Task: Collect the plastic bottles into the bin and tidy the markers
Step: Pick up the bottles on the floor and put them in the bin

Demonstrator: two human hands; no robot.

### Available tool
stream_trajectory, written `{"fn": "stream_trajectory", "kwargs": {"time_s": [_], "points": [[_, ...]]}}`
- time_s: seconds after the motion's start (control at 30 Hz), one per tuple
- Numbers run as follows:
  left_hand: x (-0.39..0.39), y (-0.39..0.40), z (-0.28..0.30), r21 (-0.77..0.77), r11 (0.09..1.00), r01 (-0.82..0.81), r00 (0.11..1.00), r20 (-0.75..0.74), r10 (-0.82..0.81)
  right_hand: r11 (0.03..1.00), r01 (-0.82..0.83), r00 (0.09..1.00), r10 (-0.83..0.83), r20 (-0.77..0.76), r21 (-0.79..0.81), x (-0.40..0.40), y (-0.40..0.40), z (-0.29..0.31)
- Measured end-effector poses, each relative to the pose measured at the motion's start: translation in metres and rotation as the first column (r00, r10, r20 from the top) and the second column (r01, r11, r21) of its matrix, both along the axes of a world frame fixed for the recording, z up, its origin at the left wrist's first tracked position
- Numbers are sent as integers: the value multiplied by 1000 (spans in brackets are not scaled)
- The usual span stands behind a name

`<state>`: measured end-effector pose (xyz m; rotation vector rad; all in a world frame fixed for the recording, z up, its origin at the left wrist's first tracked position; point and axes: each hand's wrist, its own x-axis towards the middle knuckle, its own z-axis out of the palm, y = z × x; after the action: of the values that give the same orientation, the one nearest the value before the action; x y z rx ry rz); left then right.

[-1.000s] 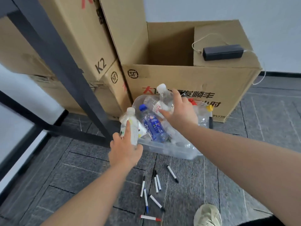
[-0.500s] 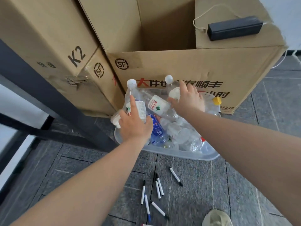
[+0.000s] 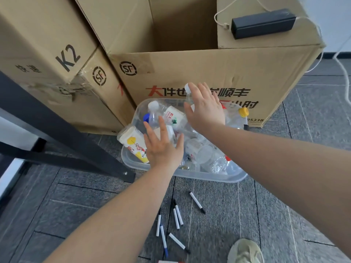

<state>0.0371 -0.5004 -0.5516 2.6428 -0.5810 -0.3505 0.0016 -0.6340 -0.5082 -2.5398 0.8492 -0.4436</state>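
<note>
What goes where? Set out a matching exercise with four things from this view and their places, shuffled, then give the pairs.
Things:
1. plastic bottles
2. markers
3. black adapter
4. shoe

Places:
A. on the flap of the open cardboard box
B. scattered on the floor in front of the bin
C. at the bottom edge of the view
D. piled in the clear bin

Pairs: 1-D, 2-B, 3-A, 4-C

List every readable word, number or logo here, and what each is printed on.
"K2": left brown cardboard box.
"SF" circle logo: lower left carton.
"SF" logo and "95338": big open cardboard box.
Red and black Chinese slogan there: partly hidden by a hand.
Bottle labels: too small to read.
</note>
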Motion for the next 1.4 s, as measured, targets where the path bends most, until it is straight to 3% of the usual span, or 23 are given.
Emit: {"fn": "stream_trajectory", "kwargs": {"time_s": [0.23, 0.9, 1.1, 1.4], "points": [[-1, 0, -3, 121, 992, 28, 999, 32, -32, 1000, -14, 1000, 14, -11, 6, -3, -2, 0], [4, 28, 18, 234, 969, 84, 989, 102, -111, 990, -142, 986, 141, -92, -1, -11, 15, 13], [-2, 62, 34, 280, 957, 74, 979, 164, -124, 968, -249, 962, 244, -123, -23, -17, 42, 18], [-16, 133, 32, 299, 954, -32, 985, 170, -20, 918, -395, 913, 386, -134, -45, -28, 101, 12]]}}
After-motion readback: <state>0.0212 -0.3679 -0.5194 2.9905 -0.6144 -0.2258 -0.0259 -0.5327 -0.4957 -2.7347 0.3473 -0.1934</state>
